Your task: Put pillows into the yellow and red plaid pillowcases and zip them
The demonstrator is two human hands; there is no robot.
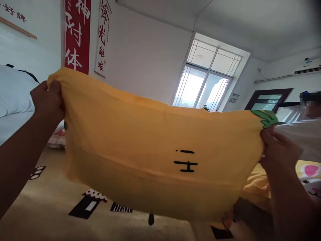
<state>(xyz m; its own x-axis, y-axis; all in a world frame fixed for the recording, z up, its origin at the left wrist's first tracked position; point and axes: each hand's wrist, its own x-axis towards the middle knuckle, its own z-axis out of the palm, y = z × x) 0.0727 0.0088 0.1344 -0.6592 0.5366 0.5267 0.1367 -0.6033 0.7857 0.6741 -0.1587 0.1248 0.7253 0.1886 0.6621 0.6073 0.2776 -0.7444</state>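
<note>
A yellow pillowcase [150, 144] hangs stretched across the view, with black "Hi" lettering and a green leaf print at its upper right corner. My left hand [48, 100] is closed on its upper left corner. At the right edge, just below the leaf print, my right hand [279, 147] pinches the cloth. The lower part sags in loose folds above a beige printed sheet [52, 197]. Much of the surface behind the pillowcase is hidden.
White bedding [15, 90] lies at the left. Another person [303, 134] in a light top is at the right, near yellow bedding [258, 180] and a white animal print [312, 180]. Red and white banners [77, 36] hang on the wall; a window [205, 73] is behind.
</note>
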